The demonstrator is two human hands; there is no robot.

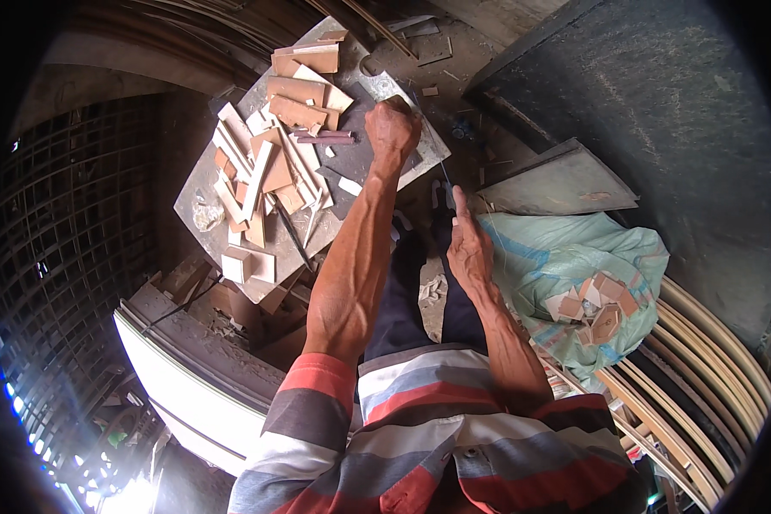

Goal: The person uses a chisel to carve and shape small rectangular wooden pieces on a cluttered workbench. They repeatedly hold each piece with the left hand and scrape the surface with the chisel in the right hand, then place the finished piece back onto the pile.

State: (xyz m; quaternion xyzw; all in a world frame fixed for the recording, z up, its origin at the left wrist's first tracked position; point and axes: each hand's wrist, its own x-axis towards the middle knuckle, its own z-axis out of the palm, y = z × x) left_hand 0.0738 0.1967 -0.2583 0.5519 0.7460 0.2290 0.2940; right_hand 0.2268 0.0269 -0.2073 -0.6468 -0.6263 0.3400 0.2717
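My left hand [392, 128] is closed in a fist at the right side of the work table [199, 184], over a pale board [433, 147]. Whatever its fingers grip or press is hidden underneath. Below the table's right corner, my right hand [469, 248] is wrapped round a tool with a thin dark blade [444, 171], its index finger stretched along it. The tool's exact kind does not show. Left of my left hand lie two dark red sticks [324, 137] and a heap of cut wood pieces [274, 163], some brown, some pale.
A pale green sack [522, 257] on the right bears several small wood offcuts [606, 319]. Long wooden strips [702, 343] lie beyond it. A large dark panel [642, 94] stands at upper right. A white-faced board [184, 398] lies lower left, beside a lattice wall [68, 214].
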